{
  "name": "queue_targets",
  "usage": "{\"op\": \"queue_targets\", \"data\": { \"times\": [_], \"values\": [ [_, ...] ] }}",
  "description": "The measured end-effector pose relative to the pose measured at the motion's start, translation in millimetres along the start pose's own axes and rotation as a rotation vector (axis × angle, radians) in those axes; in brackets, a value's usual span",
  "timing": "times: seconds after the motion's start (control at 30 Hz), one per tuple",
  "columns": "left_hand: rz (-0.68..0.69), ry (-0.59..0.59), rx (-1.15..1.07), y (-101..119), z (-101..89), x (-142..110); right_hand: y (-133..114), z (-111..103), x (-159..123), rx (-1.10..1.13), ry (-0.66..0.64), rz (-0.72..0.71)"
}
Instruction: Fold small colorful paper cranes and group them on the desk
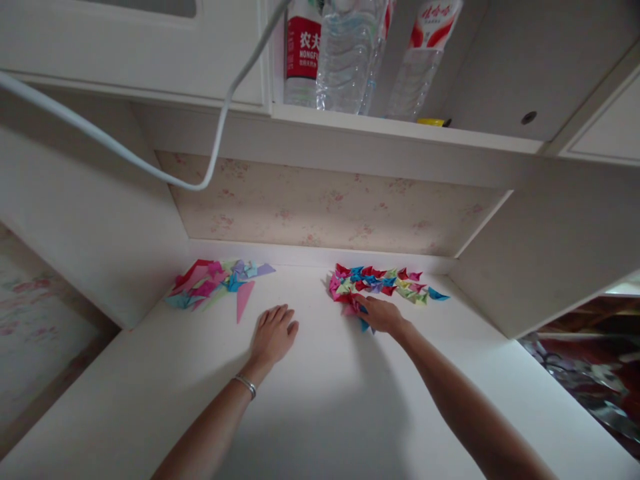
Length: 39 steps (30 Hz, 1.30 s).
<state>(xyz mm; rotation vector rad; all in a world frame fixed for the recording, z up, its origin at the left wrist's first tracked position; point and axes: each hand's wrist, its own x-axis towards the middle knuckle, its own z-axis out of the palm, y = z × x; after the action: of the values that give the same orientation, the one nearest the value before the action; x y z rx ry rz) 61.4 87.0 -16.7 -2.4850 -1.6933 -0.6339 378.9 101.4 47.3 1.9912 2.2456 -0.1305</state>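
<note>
My left hand (274,335) lies flat on the white desktop with its fingers stretched out, holding nothing. Just beyond it is a heap of coloured paper (207,283), with a long pink paper triangle (245,301) at its near edge. Over on the right, small folded paper pieces (373,279) in red, blue, green and purple stand in rows. At their near left end, my right hand (379,313) has its fingers closed on a reddish-pink folded paper piece (356,304). Part of that piece is covered by the fingers. A blue folded piece shows below the hand.
A shelf (350,119) with several plastic water bottles (347,57) overhangs the back of the desk (310,400). A white cable (150,170) hangs across the upper left. Side panels (560,247) bound the desk's far part, and a flowered wall (325,207) stands behind.
</note>
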Motion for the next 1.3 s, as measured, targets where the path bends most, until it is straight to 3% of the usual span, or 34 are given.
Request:
{"op": "queue_targets", "data": {
  "times": [0.23, 0.5, 0.67, 0.73, 0.87, 1.13, 1.3],
  "values": [
    [0.003, 0.013, -0.005, -0.5, -0.4, -1.6, -35.8, -4.5, 0.9, 0.044, 0.030, 0.007],
    [-0.002, 0.005, -0.009, -2.4, 1.1, -2.3, -55.5, -14.5, 1.8, 0.139, 0.062, 0.031],
    [-0.016, -0.009, -0.026, -1.5, -2.1, -2.3, -71.1, -26.1, 8.8, 0.257, 0.066, -0.032],
    [-0.020, -0.009, -0.047, -0.9, -4.9, -2.2, -82.4, -30.7, 14.4, 0.447, 0.026, -0.051],
    [-0.025, -0.012, -0.104, 0.5, -11.7, -1.2, -114.2, -34.1, 36.1, 0.910, -0.089, -0.024],
    [-0.058, -0.064, -0.112, 0.7, -13.3, 1.6, -203.1, -28.5, 96.9, 1.159, -0.166, 0.004],
    [-0.053, -0.067, -0.108, -2.3, -9.4, 4.0, -261.8, -47.2, 121.9, 1.295, -0.211, -0.016]
  ]
}}
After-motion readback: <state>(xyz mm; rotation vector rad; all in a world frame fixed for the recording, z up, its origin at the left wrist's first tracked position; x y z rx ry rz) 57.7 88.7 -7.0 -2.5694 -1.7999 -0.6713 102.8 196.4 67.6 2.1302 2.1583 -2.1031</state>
